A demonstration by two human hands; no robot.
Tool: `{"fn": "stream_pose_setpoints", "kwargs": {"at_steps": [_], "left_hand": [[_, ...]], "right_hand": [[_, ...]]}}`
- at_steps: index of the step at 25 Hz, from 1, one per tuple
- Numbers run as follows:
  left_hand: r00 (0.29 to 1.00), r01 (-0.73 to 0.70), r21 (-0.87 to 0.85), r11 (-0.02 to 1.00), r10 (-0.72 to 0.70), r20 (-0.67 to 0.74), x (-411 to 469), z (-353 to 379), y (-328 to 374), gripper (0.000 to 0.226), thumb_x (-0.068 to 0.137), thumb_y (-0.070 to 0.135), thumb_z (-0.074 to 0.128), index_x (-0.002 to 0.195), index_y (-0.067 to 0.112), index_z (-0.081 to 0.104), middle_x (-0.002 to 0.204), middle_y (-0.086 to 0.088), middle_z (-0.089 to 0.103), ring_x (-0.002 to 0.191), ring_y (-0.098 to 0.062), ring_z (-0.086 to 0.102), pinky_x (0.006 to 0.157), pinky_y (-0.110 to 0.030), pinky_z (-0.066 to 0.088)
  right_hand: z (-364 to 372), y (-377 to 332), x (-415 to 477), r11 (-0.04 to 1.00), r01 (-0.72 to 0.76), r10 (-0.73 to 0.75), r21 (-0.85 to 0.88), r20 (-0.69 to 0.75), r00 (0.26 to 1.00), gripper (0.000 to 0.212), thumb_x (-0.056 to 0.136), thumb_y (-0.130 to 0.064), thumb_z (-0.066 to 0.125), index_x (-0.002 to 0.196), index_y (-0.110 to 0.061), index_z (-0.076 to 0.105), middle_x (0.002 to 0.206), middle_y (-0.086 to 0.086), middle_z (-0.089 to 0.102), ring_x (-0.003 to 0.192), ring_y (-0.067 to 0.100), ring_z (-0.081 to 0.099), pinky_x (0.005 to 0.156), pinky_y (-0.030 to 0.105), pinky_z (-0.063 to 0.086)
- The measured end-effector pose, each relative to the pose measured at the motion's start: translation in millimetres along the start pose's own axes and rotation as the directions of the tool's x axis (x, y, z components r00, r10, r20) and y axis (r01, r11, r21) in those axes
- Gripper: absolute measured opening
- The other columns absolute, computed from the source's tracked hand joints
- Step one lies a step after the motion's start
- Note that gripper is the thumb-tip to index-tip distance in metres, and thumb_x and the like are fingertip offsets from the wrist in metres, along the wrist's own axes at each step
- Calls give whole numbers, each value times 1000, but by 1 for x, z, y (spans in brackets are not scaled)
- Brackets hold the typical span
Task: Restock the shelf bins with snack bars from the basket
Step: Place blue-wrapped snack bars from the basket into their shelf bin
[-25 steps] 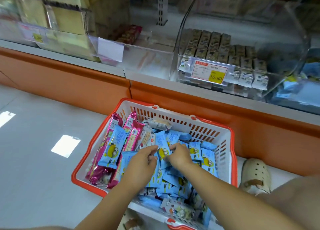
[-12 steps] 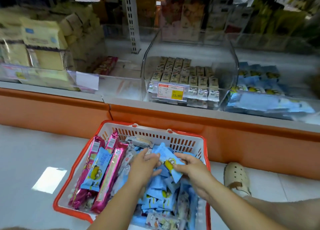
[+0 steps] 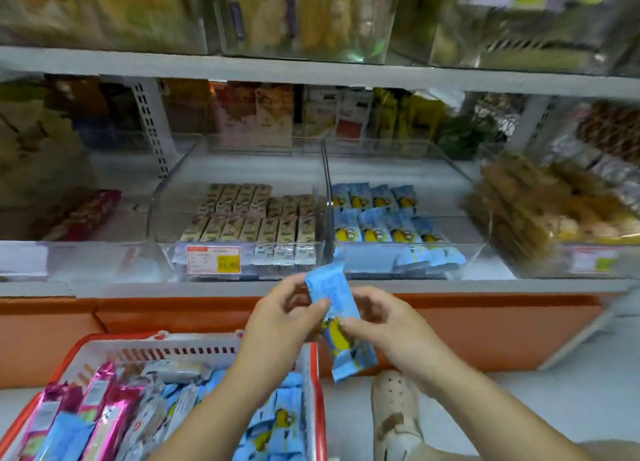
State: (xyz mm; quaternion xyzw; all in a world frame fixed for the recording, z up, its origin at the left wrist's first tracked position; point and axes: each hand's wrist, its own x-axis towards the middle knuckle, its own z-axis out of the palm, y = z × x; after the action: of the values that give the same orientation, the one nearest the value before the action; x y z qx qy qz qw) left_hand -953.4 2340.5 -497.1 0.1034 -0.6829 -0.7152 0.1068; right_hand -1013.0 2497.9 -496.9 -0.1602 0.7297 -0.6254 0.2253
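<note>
I watched the blue snack bars (image 3: 337, 318) come up out of the red basket (image 3: 114, 336). They were held on end above its far rim, just below the clear bin (image 3: 374, 263) of matching blue bars. The left hand (image 3: 280, 322) pinched their upper half and the right hand (image 3: 388, 325) the lower, fingers curled. The view had tipped up to the shelves, with the orange plinth (image 3: 502, 329) and pale floor (image 3: 536, 412) beneath.

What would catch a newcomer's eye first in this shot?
The blue snack bar held up at centre, pinched by the left hand and right hand before the shelf. Below left sits the red basket heaped with pink and blue bars; up right, matching blue bars lie in rows in a clear bin.
</note>
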Motion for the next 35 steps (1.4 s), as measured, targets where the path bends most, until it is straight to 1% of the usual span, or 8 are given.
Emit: {"fn": "stream_pose_setpoints", "kwargs": {"at_steps": [4, 8, 13, 19, 23, 29, 33, 35], "left_hand": [[856, -486, 480, 731, 509, 90, 56, 32, 46, 37, 88, 20, 68, 122, 32, 59, 119, 14, 64, 107, 1, 59, 92, -12, 43], [831, -437, 837, 329, 504, 235, 112, 23, 49, 59, 97, 35, 51, 150, 22, 29, 157, 6, 26, 143, -10, 23, 114, -21, 14], [809, -505, 788, 351, 510, 291, 131, 11, 26, 51, 100, 36, 42, 148, 20, 33, 154, 12, 20, 143, -5, 20, 114, -21, 15], [799, -520, 780, 348, 522, 299, 138, 10, 20, 52, 100, 40, 42, 148, 24, 35, 150, 21, 15, 136, 7, 15, 111, -15, 13], [817, -517, 742, 426, 504, 279, 130, 11, 30, 53, 98, 33, 48, 148, 29, 32, 152, 22, 17, 141, 4, 14, 112, -14, 11], [789, -508, 723, 468, 589, 173, 48, -48, 0, 40, 94, 32, 47, 132, 22, 56, 131, 15, 52, 126, 1, 44, 107, -8, 24], [982, -77, 755, 651, 182, -57, -11, -117, -76, 31, 93, 13, 58, 124, 16, 64, 126, 1, 62, 117, -16, 56, 103, -23, 38], [984, 140, 723, 676, -16, -175, -37, -146, -111, 34, 94, 13, 57, 127, 18, 62, 127, -2, 61, 111, -13, 58, 98, -22, 41]], "right_hand": [[-86, -56, 28, 968, 196, -230, -158, -242, 943, 27, 81, -12, 74, 103, -25, 68, 93, 0, 74, 81, 11, 68, 70, 22, 53], [-162, -76, 67, 933, 107, -280, -344, -507, 815, 32, 80, -17, 76, 110, -13, 65, 91, 2, 73, 82, 18, 69, 70, 31, 51], [-176, -68, 109, 560, -278, -234, -781, -471, 851, 26, 74, -30, 80, 93, -15, 70, 63, -9, 57, 57, 7, 52, 47, 22, 32], [-165, -56, 122, 367, -466, -15, -805, -506, 863, 44, 77, -35, 78, 108, -6, 66, 83, 3, 62, 72, 18, 58, 64, 27, 43], [-152, -53, 98, 452, -377, -197, -809, -502, 842, 38, 85, -25, 71, 118, -7, 63, 102, 10, 67, 94, 25, 62, 76, 30, 49], [-49, -48, 42, 683, 301, -595, -665, -269, 757, 20, 92, -20, 60, 108, -33, 62, 82, -15, 62, 77, 1, 59, 66, 8, 44], [67, 20, 35, 712, 218, -194, -668, 111, 975, 24, 93, -15, 58, 112, -29, 62, 91, -12, 62, 74, 1, 53, 68, 10, 38], [111, 66, 39, 723, 12, 152, -690, 176, 973, 30, 96, -16, 52, 126, -21, 56, 99, -4, 58, 76, 8, 51, 66, 16, 37]]}}
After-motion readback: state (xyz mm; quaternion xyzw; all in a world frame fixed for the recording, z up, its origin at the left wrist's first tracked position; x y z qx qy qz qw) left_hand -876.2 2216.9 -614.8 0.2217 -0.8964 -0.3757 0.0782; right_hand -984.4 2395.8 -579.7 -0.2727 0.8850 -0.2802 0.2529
